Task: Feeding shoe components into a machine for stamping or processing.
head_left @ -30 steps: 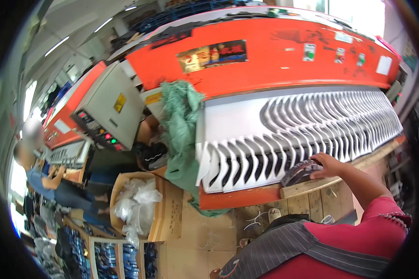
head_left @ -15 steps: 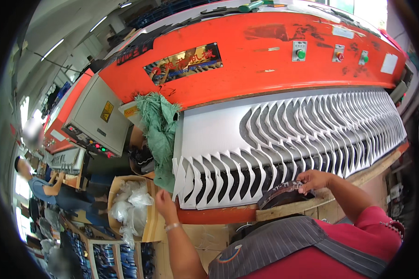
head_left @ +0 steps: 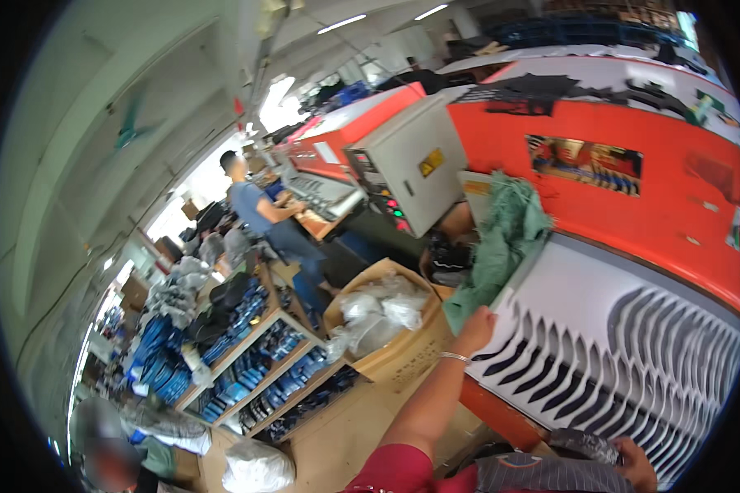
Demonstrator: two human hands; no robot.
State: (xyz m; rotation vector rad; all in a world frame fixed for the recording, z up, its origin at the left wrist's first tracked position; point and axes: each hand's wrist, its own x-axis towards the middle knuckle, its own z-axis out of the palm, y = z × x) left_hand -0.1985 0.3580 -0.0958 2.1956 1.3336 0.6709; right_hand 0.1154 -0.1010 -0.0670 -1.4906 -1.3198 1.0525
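Observation:
My right hand [head_left: 637, 465] is at the lower right, its fingers closed on the end of a dark, curved cutting die [head_left: 585, 446] with pale markings. The die is by the near edge of a white sheet [head_left: 569, 283] on the machine bed. Rows of crescent-shaped cut-outs run across the sheet, leaving thin wavy strips between them. Stretched forward, my left hand [head_left: 478, 330] is curled at the sheet's left corner, beside a green woven sack [head_left: 510, 234]. Whether anything is inside its fingers is hidden.
An orange-red machine [head_left: 584, 115] rises behind the bed. A grey control box [head_left: 415, 164] stands left of it. Left of my arm are a cardboard box [head_left: 403, 355] of clear plastic bags and a shelf rack [head_left: 259, 382] with blue pieces. Another person [head_left: 263, 209] works further back.
The view has swung to the left, so the shelves and other person show more fully. My right hand and the die now sit at the lower edge. My left hand remains near the sheet's left corner.

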